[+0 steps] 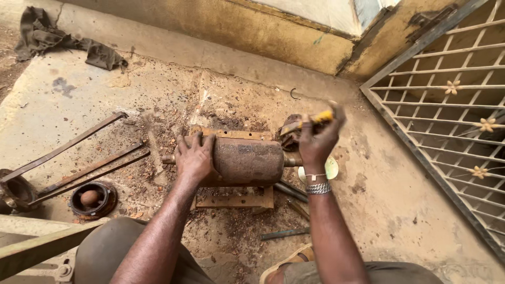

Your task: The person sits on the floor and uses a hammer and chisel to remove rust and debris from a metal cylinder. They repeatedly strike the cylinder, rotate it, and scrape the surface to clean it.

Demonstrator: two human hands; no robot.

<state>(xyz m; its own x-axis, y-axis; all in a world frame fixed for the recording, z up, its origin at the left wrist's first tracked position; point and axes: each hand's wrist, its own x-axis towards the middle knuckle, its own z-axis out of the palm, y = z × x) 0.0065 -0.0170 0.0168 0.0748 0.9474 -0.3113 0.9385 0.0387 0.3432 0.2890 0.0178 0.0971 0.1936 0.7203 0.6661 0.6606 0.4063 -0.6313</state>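
left hand [193, 158] flat on rusty motor housing [247, 160], centre | right hand [318, 141] at 2 o'clock of it, raised, fist closed on yellow-handled tool [321, 118], blurred | rusty bars [87, 158] at 9 o'clock on concrete floor [400, 210] | round bearing cap [93, 199] at 8 o'clock | dark rag [58, 39] at 11 o'clock | metal grille [452, 105] at 3 o'clock

— What's that rusty thing?
— A rusted motor housing [246, 160], a brown cylinder lying on its side on the concrete floor [400, 210], shaft ends poking out left and right.
— And the tool?
— A yellow-handled tool [315, 119], raised and blurred, just above the housing's right end.
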